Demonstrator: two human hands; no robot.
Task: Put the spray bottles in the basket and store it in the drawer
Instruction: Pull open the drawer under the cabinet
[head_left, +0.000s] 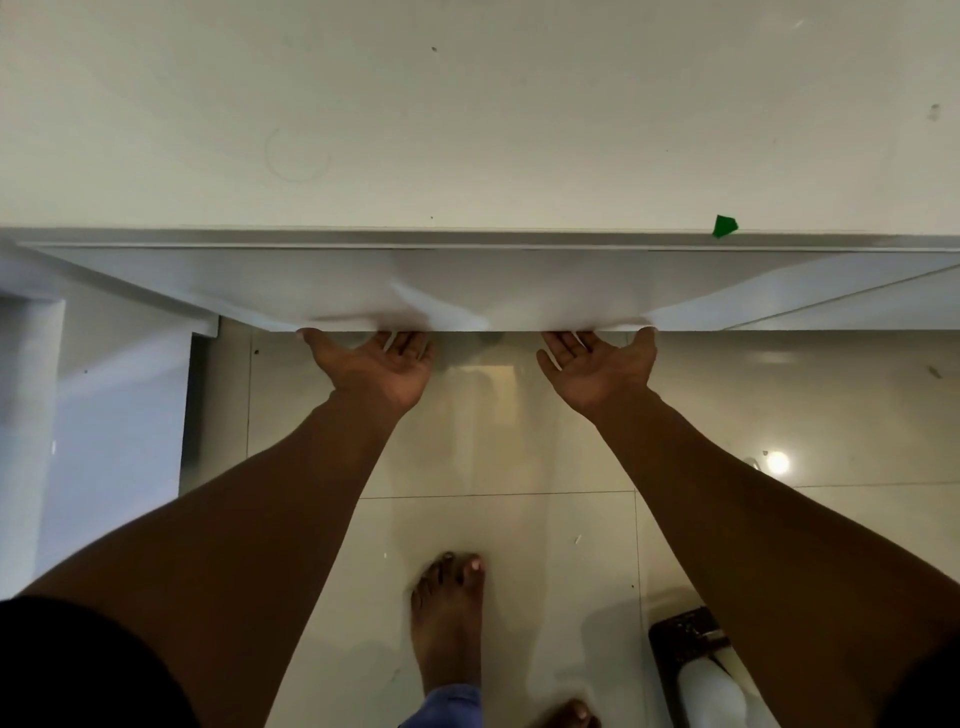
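A white drawer front (249, 280) runs under the edge of the white countertop (467, 130). My left hand (379, 364) and my right hand (597, 364) are palm up at its lower edge, fingers hooked under that edge, thumbs spread outward. The front looks level with the cabinet face and nothing of the drawer's inside shows. On the floor at the bottom right lies a dark brown container (685, 636) with a white rounded object (711, 686) in it, partly hidden by my right arm. I cannot tell whether these are the basket and a spray bottle.
A green scrap of tape (724, 226) sticks to the counter's front edge at the right. A white cabinet side (104, 415) stands at the left. My bare foot (447, 613) is on the glossy tiled floor (519, 441) below the drawer.
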